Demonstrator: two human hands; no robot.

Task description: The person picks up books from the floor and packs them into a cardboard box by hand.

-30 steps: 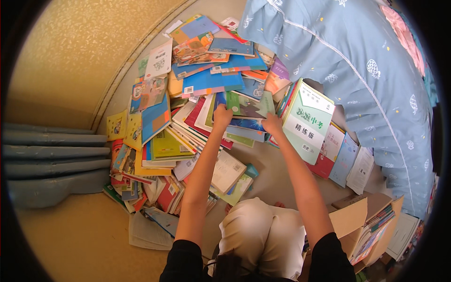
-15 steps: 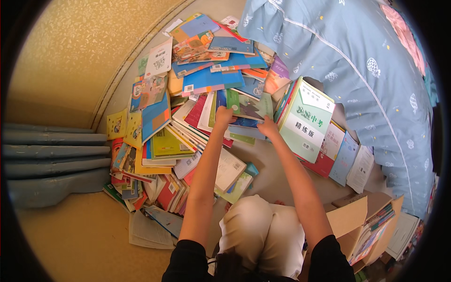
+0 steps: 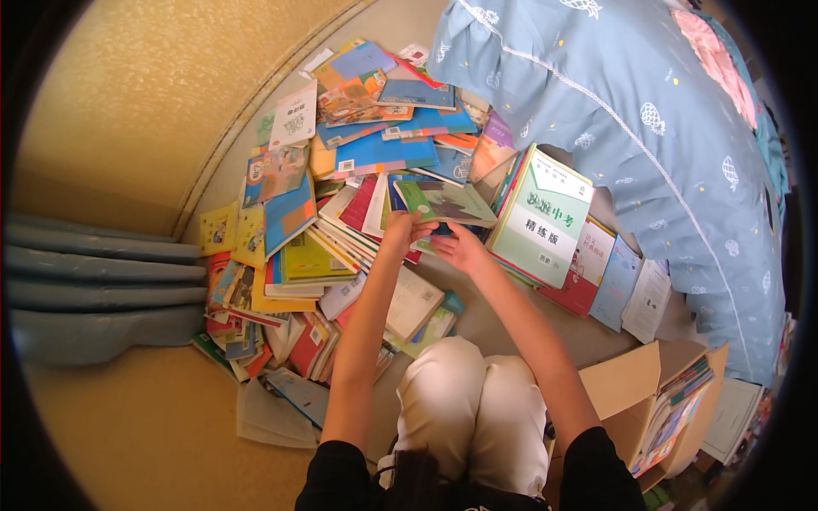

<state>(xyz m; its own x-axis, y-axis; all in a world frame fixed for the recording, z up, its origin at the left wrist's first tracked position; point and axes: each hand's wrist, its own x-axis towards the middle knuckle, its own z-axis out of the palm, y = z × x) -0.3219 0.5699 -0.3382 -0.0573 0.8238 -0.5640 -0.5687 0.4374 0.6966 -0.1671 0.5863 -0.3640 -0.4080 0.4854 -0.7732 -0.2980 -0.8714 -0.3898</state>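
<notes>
A thin green book (image 3: 447,202) is raised slightly over the middle of the pile, its near edge tilted toward me. My left hand (image 3: 404,231) is closed on its lower left corner. Just below the book's near edge lies my right hand (image 3: 460,245), palm partly turned up and fingers spread, the tips close to my left hand; whether they touch the book is hard to tell. Beneath and left of the book, white and dark red books (image 3: 358,204) lean in a slanted row. Right of my hands stands a stack topped by a white and green workbook (image 3: 545,221).
A loose heap of books (image 3: 375,153) spreads across the floor to the left and far side. A red book (image 3: 588,277) and a light blue booklet (image 3: 615,283) lie right of the stack. An open cardboard box (image 3: 618,383) holds books. Blue bedding (image 3: 630,128) hangs at the right.
The green book has come up and toward me, tilting more. My right hand has let go of its right edge and moved left and down, opening its fingers.
</notes>
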